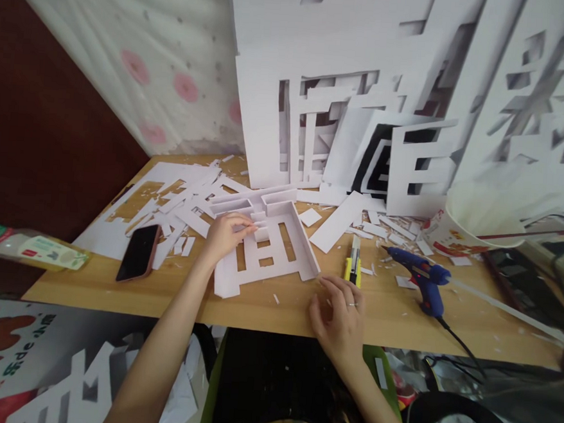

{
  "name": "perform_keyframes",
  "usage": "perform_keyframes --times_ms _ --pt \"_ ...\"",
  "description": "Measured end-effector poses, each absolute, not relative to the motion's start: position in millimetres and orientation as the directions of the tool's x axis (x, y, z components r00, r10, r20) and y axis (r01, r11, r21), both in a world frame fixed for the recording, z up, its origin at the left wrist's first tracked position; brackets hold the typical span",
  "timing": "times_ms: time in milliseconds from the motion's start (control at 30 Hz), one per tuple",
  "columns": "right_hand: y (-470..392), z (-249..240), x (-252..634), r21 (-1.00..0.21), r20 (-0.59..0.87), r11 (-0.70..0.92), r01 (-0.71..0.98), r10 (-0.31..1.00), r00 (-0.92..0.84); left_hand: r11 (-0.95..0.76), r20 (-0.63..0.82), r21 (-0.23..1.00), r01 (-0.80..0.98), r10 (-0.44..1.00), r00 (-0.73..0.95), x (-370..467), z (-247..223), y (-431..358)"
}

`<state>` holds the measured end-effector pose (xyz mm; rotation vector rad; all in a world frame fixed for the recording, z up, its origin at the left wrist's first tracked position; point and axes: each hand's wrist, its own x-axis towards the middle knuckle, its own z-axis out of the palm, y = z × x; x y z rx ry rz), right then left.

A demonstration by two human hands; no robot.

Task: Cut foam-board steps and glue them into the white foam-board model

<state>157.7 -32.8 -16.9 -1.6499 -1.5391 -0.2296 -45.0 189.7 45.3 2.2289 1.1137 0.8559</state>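
A white foam-board character (pixel 278 272) with upright strip walls along parts of its edges lies on the table in front of me. My left hand (pixel 228 235) reaches over its left side, thumb and fingertips pinched on a small white strip among the inner walls; the fingers partly hide it. Just off the lower right corner of the piece, my right hand (pixel 339 312) rests on the table edge, fingers loosely bent and thumb apart, holding nothing. A yellow utility knife (pixel 353 265) lies right beyond its fingers. Farther right is a blue hot glue gun (pixel 420 276).
A phone (pixel 138 253) and a bottle (pixel 33 249) lie at the left near cut white sheets (pixel 111 225). Large cut-out boards (pixel 262 120) lean at the back. A paper bucket (pixel 454 233) stands at the right, and white scraps (pixel 342 222) litter the wooden table (pixel 265 313).
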Motion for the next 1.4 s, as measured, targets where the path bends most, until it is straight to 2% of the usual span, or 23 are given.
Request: perform_keyframes --times_ms 1033,1233,1400 --pt "-31.9 -17.6 158.9 -0.425 0.672 0.125 0.896 0.707 0.22 -0.553 0.349 0.643 0.53 0.828 0.439 -45.5 42.2 189.6" --pt "-33.7 -19.4 157.1 -0.439 0.648 0.099 0.893 0.724 0.238 -0.558 0.401 0.652 0.514 0.828 0.391 -46.2 44.5 189.4" --pt "-35.8 -16.7 154.9 -0.442 0.656 0.067 0.895 0.704 0.271 -0.54 0.489 0.674 0.504 0.838 0.243 -45.4 58.5 177.7"
